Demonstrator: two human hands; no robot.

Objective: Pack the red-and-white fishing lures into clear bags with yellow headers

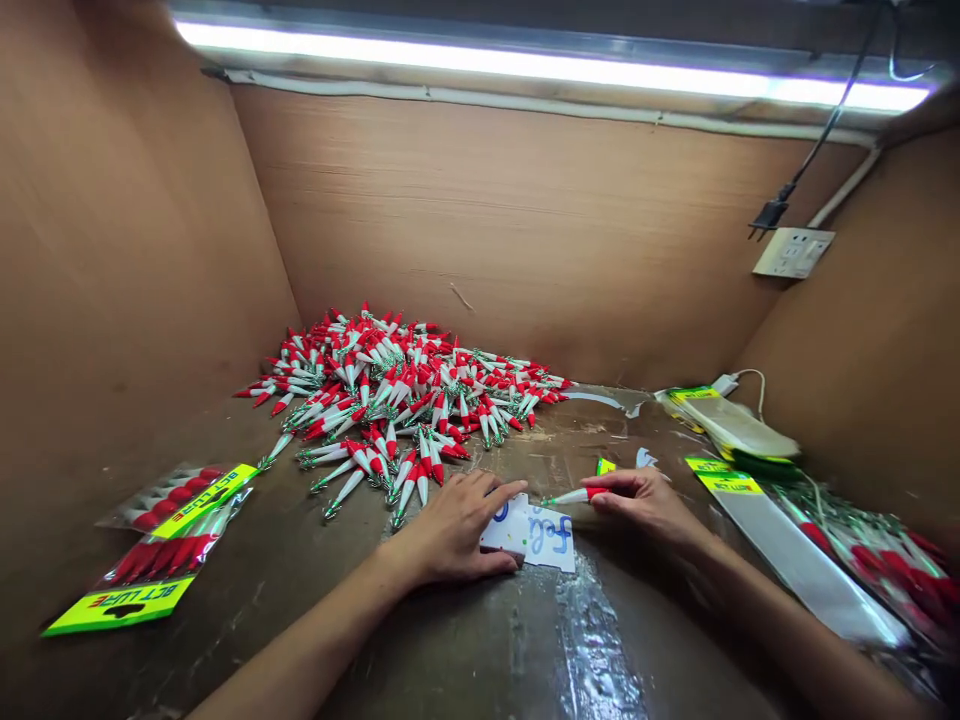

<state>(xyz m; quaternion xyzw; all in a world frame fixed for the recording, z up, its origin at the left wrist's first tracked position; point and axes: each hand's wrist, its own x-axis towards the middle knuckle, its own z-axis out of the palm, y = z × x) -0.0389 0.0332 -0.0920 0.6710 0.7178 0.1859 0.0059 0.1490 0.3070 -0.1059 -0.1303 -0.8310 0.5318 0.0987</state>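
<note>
Fingers of left hand point(457, 525) curved across card point(546, 540), holding it, thumb at near edge, forefinger at far; fingers of right hand point(649, 502) pinched together on red end of lure point(574, 497), green hooks by card's far edge. Left to right on surface point(300, 610): packs point(150, 565) near left edge; pile point(397, 385) at back edge, left of middle; card, held lure mid-surface; sleeves point(791, 550) toward right edge; bundle point(874, 560) beyond them.
</note>
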